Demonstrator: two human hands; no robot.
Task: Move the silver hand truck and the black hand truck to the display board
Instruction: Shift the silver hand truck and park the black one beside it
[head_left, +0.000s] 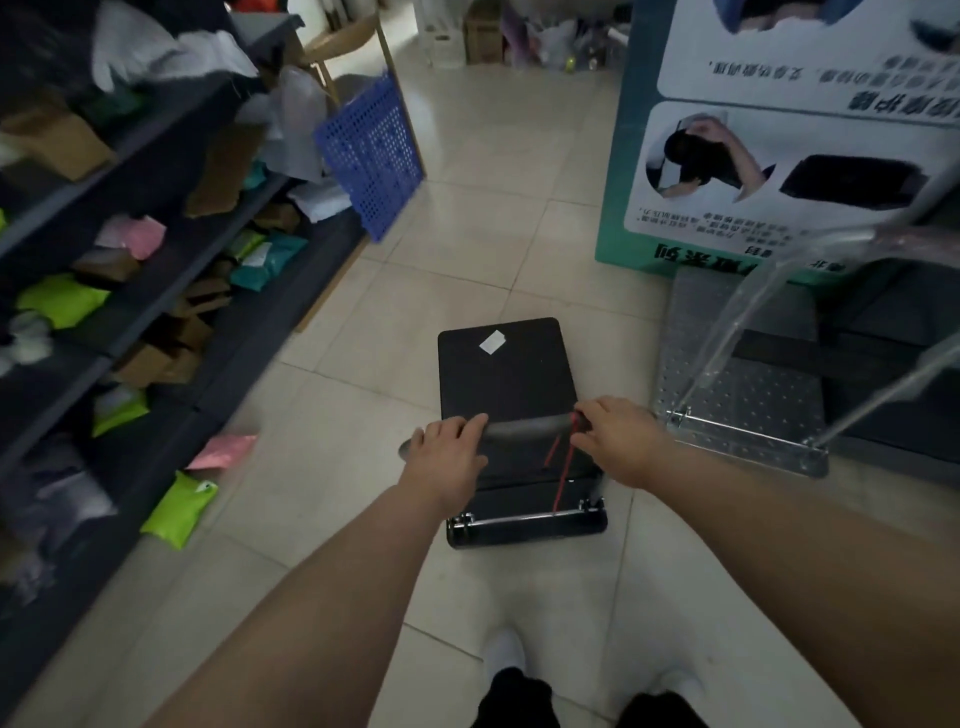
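The black hand truck (506, 374) stands on the tiled floor in front of me, its flat deck bearing a small white sticker. My left hand (449, 449) and my right hand (618, 436) both grip its black handle bar, a red cord hanging from the bar near the right hand. The silver hand truck (737, 395) with a perforated metal deck and a plastic-wrapped handle stands to the right. It rests against the foot of the teal and white display board (779, 135).
Dark shelving (171, 249) packed with parcels and cardboard boxes lines the left side. A blue perforated crate (371, 156) leans at the shelf's far end. Green and pink parcels (182, 512) lie on the floor by the shelf. Cartons stand at the far back.
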